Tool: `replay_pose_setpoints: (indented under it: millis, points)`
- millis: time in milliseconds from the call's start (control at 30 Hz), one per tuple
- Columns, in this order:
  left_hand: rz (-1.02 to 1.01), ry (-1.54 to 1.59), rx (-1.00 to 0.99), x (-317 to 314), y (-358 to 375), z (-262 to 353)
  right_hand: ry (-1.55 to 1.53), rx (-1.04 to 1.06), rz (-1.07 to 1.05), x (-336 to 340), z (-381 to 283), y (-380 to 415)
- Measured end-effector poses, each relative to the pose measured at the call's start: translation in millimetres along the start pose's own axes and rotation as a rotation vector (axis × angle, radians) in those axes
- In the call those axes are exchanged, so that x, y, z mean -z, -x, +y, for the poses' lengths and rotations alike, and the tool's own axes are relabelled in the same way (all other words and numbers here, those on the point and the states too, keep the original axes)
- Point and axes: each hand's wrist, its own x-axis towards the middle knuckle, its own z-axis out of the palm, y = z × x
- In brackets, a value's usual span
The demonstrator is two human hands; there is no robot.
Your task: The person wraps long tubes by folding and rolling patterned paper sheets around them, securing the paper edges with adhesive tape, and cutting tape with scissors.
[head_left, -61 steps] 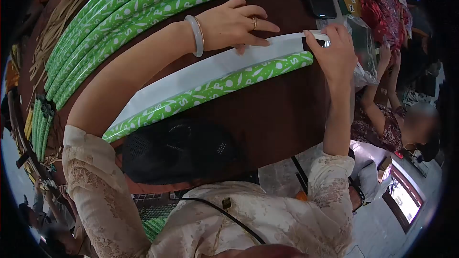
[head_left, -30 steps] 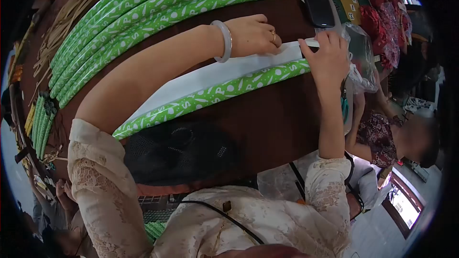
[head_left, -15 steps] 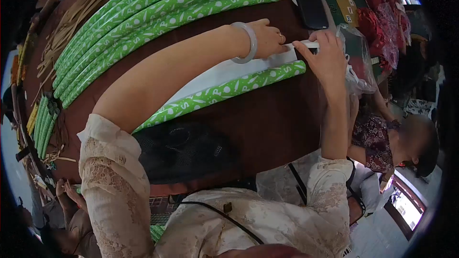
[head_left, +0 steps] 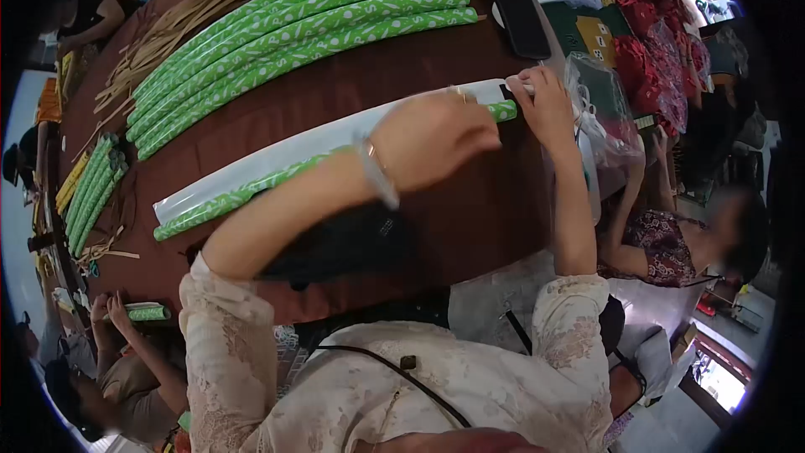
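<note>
While my right hand [head_left: 547, 105] pinches the far-right end of the white paper strip [head_left: 277, 155], fingers closed on its edge, my left hand [head_left: 432, 138] hovers blurred above the table, loosely curled over the half-rolled green wrapping tube [head_left: 220, 200]; I cannot tell whether it grips anything. A pale bangle [head_left: 379, 174] sits on my left wrist. The tube and the white strip lie side by side across the dark brown table [head_left: 470, 218], running from the near left to the far right, the green roll on the nearer edge of the white paper. A black mesh object [head_left: 344, 243] rests on the table just near me, below my left forearm. Further away lies a row of finished green rolls [head_left: 302, 29], touching one another, with a bundle of tan strips [head_left: 184, 21] beyond them on the left. A black phone [head_left: 520, 18] lies at the far right, near a clear plastic bag [head_left: 599, 109] just right of my right hand. Another person's hands [head_left: 105, 310] hold a small green roll at the lower left.
</note>
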Motion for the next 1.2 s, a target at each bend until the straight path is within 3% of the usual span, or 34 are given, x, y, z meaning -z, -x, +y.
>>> replay_pose_setpoints:
  millis: [100, 133, 200, 267, 300, 367, 433, 500, 1200]
  points:
    - [-0.183, 0.923, 0.024, 14, 67, 84, -0.006, 0.015, 0.095, 3, -2, 13]
    - [-0.151, 1.109, -0.016, 10, 85, 98, -0.091, 0.069, 0.195, 15, -10, 14]
    - [0.03, 1.24, -0.054, -5, 117, 118, -0.558, -0.055, 0.328, 48, -50, 31]
    - [0.094, 1.24, -0.044, -13, 138, 125, -1.159, 0.293, 0.355, 93, -96, 57]
    - [0.12, 1.26, -0.055, -17, 147, 124, -1.444, 0.46, 0.212, 127, -123, 71]
    - [0.138, 1.253, -0.043, -21, 161, 128, -1.64, 0.839, 0.141, 175, -167, 91]
    - [0.127, 1.22, -0.066, -26, 169, 134, -1.649, 1.056, 0.162, 205, -200, 100]
    - [0.132, 1.157, -0.105, -29, 176, 140, -1.608, 1.109, 0.179, 220, -215, 111]
    - [0.056, 0.979, -0.165, -37, 187, 146, -1.491, 1.056, 0.192, 229, -229, 127]
